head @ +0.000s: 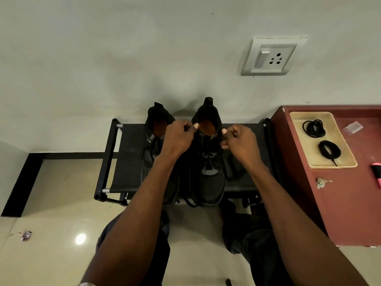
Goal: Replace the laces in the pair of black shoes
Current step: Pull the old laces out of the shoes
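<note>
Two black shoes stand side by side on a low black rack [127, 176], heels toward the wall. The left shoe [153, 145] is partly hidden by my left forearm. The right shoe [210, 174] shows its orange insole and dark laces. My left hand [179, 137] pinches a lace at the left side of the right shoe's collar. At the collar's right side, my right hand [241, 143] pinches the other lace end. Two coiled black laces [313, 128] [329, 150] lie in a beige tray [348, 159] to the right.
The tray sits on a dark red cabinet [350, 203] right of the rack, with keys [321, 182], a clear wrapper [353, 127] and a pink object [377, 174]. A wall socket [272, 56] is above. A small scrap [25, 235] lies on the tiled floor.
</note>
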{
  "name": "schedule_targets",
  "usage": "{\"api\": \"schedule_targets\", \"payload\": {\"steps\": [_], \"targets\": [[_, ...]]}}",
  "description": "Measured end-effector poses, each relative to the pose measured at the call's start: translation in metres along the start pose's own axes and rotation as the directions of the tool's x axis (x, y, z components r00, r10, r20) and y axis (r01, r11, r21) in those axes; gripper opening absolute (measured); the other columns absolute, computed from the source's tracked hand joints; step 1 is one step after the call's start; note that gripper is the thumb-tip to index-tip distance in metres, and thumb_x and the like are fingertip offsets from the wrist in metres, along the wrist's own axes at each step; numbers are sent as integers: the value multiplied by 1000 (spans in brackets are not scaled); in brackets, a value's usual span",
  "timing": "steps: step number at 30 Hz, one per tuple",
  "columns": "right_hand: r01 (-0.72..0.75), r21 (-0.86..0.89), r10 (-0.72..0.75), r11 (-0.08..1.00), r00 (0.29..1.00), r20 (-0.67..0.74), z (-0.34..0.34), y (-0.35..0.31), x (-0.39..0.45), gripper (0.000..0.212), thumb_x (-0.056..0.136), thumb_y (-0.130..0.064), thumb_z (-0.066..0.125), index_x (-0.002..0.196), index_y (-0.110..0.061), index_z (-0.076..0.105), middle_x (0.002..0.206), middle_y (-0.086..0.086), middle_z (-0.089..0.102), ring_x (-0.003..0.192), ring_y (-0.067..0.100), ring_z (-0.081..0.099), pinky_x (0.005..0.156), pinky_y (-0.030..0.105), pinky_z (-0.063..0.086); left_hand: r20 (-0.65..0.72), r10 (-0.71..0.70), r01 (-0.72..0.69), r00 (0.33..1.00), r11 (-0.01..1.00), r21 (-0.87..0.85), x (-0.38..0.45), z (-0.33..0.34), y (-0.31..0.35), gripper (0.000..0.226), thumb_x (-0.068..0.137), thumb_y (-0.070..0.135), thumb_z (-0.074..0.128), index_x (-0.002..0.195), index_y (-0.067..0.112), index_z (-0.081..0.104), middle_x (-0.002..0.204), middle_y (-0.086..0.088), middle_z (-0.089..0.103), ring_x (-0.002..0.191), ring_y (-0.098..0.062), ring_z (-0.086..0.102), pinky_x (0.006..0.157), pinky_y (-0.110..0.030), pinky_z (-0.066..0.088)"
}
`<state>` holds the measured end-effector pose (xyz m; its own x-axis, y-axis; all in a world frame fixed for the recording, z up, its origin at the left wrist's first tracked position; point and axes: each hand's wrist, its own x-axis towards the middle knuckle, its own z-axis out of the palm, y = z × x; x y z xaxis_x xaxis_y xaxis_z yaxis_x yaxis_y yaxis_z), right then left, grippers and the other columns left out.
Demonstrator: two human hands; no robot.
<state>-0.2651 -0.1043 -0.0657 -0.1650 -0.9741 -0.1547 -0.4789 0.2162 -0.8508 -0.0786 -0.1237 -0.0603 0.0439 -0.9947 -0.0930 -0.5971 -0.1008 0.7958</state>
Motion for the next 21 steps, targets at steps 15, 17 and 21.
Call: {"api": "schedule_targets", "payload": {"steps": [15, 17, 21], "targets": [[481, -396, -513, 782, 858, 29, 19, 3, -24, 20, 90, -9, 65, 107, -13, 75, 131, 5, 64, 102, 26, 68, 78, 39, 57, 55, 323, -317, 945, 944, -92, -15, 5, -11, 20, 82, 13, 79, 100, 18, 74, 137, -2, 53, 130, -12, 48, 108, -30, 43], [471, -403, -506, 784, 862, 24, 19, 2, -22, 19, 91, -9, 63, 106, -11, 75, 129, 5, 65, 101, 26, 68, 77, 39, 56, 41, 332, -331, 942, 943, -31, -15, 10, -11, 21, 83, 10, 77, 103, 13, 74, 138, -4, 55, 129, -15, 50, 109, -29, 42], [453, -412, -494, 790, 869, 8, 19, 1, -23, 17, 95, -8, 57, 107, -6, 69, 124, 7, 68, 97, 34, 68, 79, 46, 56, -41, 299, -301, 954, 952, -53, -19, 11, -11, 15, 82, 10, 78, 94, 7, 69, 131, -8, 58, 123, -16, 55, 105, -36, 47]]}}
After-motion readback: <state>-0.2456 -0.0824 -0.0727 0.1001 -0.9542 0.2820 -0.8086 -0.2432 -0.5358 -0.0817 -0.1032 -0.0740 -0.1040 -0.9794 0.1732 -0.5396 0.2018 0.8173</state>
